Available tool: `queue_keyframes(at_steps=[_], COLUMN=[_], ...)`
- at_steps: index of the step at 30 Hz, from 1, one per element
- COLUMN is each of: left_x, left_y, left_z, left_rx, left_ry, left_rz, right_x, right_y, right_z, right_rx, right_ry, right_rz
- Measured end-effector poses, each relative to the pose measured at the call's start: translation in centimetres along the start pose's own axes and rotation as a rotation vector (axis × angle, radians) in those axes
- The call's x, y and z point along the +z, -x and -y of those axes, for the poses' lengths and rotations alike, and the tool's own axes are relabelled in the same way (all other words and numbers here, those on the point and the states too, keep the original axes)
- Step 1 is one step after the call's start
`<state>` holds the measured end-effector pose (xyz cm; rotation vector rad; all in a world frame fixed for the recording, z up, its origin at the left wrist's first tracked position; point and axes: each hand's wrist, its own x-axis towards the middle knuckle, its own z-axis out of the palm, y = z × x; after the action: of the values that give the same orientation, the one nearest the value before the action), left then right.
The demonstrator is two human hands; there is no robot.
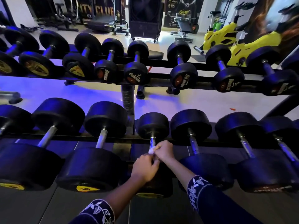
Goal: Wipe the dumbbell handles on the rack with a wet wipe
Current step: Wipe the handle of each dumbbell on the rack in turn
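A two-tier dumbbell rack (90, 138) fills the view, with black round-headed dumbbells on both rows. On the lower row, a middle dumbbell (152, 125) has a shiny metal handle (152, 140). My right hand (164, 150) is closed around the near part of that handle, pressing a small white wet wipe (151, 151) against it. My left hand (144, 168) sits just below and to the left, fingers curled at the same handle and touching the wipe's edge. Both hands hide the handle's near half. Dark embroidered sleeves cover my forearms.
Neighbouring lower-row dumbbells (101, 138) (193, 141) lie close on either side. The upper row (136, 65) holds smaller dumbbells. A central rack post (128, 97) stands behind. Yellow exercise bikes (233, 41) and other gym machines are on the floor beyond.
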<state>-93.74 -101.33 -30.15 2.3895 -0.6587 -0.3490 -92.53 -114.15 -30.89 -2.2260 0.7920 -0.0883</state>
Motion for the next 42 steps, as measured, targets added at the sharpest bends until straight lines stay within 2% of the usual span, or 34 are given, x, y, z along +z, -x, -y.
queue_keyframes(at_steps=[5,14,22,29,33,36,39,41,42], left_x=[-0.3,0.2,0.3,-0.1,0.2,0.4,1.1,1.8,2.0], left_y=[0.0,-0.4,-0.5,-0.3,0.0,0.2,1.0,1.9,2.1], left_z=[0.2,0.4,0.5,0.3,-0.2,-0.3,-0.9,-1.3,-1.4], left_rx=[-0.082,-0.237,-0.195,-0.195,-0.265,-0.355,-0.404,-0.351,-0.312], left_ry=[0.099,0.064,0.074,0.088,0.042,0.029,-0.043,-0.120,-0.143], left_rz=[-0.032,-0.106,-0.120,-0.134,-0.160,-0.177,-0.139,-0.133,-0.141], right_x=[0.1,1.0,0.7,1.4,0.7,0.1,0.3,0.7,0.6], right_y=[-2.6,1.5,-3.7,0.5,-2.5,-3.8,-2.5,-0.2,0.9], right_z=[3.0,-0.8,1.7,-0.7,1.1,1.8,0.6,-0.4,-0.8], right_rx=[0.026,0.039,0.110,0.068,0.098,0.147,0.144,0.127,0.137], right_ry=[0.014,-0.033,-0.049,0.041,-0.093,-0.165,-0.027,0.090,0.057], right_rz=[-0.130,-0.086,-0.164,-0.027,-0.097,-0.076,0.038,0.147,0.201])
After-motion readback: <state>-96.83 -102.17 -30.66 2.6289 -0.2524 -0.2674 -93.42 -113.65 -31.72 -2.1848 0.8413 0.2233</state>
